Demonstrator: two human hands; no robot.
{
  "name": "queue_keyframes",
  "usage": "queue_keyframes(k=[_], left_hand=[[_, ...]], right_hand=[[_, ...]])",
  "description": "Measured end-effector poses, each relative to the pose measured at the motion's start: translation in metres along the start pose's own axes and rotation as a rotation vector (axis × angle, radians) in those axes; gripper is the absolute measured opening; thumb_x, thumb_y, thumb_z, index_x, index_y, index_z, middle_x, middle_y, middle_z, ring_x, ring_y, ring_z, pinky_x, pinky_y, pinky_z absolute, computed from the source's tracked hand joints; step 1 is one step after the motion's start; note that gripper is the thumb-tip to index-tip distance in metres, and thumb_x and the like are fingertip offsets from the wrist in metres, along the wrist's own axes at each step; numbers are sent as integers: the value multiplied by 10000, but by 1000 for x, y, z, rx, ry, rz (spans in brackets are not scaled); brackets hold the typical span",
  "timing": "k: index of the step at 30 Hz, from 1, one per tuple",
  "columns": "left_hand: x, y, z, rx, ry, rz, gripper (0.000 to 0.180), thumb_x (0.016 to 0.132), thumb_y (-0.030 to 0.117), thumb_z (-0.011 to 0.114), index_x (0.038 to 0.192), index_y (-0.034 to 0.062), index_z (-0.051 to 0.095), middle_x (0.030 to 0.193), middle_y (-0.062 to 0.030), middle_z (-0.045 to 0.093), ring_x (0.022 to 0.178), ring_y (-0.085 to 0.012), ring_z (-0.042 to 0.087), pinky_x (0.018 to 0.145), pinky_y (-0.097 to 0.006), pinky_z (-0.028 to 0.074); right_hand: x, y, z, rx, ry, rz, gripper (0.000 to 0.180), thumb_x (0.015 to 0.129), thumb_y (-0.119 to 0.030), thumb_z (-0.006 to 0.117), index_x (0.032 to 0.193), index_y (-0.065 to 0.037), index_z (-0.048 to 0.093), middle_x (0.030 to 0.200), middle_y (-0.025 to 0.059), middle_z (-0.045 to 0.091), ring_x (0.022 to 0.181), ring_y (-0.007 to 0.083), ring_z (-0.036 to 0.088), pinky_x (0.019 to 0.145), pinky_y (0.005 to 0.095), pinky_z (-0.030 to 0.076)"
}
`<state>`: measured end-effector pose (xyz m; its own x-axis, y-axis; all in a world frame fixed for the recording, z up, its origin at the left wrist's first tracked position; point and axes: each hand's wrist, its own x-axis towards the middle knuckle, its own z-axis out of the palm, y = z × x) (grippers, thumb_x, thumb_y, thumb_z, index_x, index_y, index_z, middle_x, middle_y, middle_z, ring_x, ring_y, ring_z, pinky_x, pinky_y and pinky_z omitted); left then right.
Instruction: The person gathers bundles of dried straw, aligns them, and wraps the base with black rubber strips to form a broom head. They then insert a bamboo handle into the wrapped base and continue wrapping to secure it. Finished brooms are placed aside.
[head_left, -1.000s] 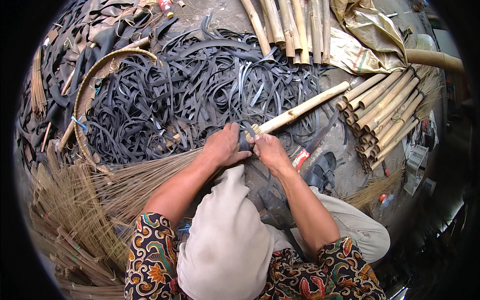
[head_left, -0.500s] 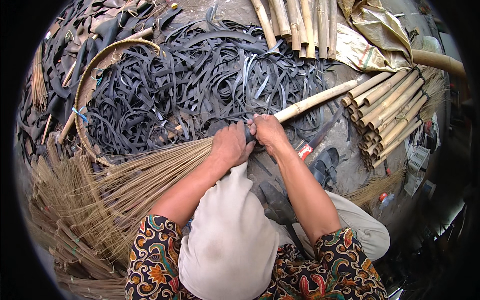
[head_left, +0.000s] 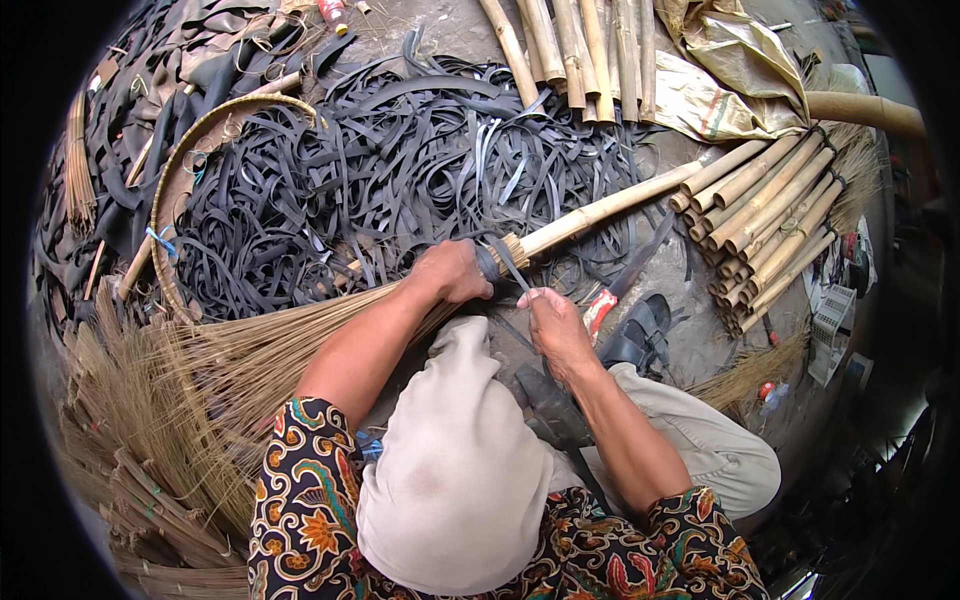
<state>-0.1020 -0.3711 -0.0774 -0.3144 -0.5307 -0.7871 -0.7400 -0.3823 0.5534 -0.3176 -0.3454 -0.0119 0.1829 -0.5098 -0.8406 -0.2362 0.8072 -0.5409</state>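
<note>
A stick broom lies slantwise before me, its bamboo handle (head_left: 615, 207) reaching to the upper right and its thin bristles (head_left: 275, 340) fanning out to the left. My left hand (head_left: 455, 272) is closed around the bristle bundle just left of where it meets the handle. A black rubber strip (head_left: 508, 262) is wrapped round that neck, with cut bristle ends showing on its right side. My right hand (head_left: 556, 328), below the handle, pinches the strip's free end and holds it taut toward me.
A large heap of black rubber strips (head_left: 400, 160) lies beyond, partly inside a round woven rim (head_left: 160, 195). Tied bamboo poles (head_left: 765, 215) are stacked at right. A knife with a red-and-white handle (head_left: 598, 312) lies near a dark sandal (head_left: 640, 335). Loose bristles (head_left: 130, 420) pile up at left.
My right hand has moved from the broom's neck down toward me, drawing the rubber strip out. My left hand has shifted slightly left, uncovering the wrapped neck and cut bristle ends.
</note>
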Motion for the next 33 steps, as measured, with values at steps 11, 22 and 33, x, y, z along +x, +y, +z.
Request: queue_keyframes(k=[11,22,33], left_hand=[[-9,1,10,38,365,86,824,761,498,881,1318,-62,643,1148,-247,736,1074,-392,727,947,-425,583],[12,-12,5,149,162,-63,574,750,346,853,1172,-18,713,1129,-274,756,1057,-426,743,941,-482,591],[-24,15,15,170,544,148,906,717,462,933,1356,-33,524,1217,-243,616,1176,-422,633,1010,-491,534]], right_hand=[[71,3,8,-197,186,44,416,1083,-364,636,887,-6,716,784,44,648,715,168,537,690,375,452],[5,5,-4,239,24,167,188,1112,-291,589,1067,-109,576,643,-79,388,469,32,294,420,254,190],[59,3,9,131,29,139,308,1089,-427,631,976,-146,579,655,-64,458,490,49,338,431,249,242]])
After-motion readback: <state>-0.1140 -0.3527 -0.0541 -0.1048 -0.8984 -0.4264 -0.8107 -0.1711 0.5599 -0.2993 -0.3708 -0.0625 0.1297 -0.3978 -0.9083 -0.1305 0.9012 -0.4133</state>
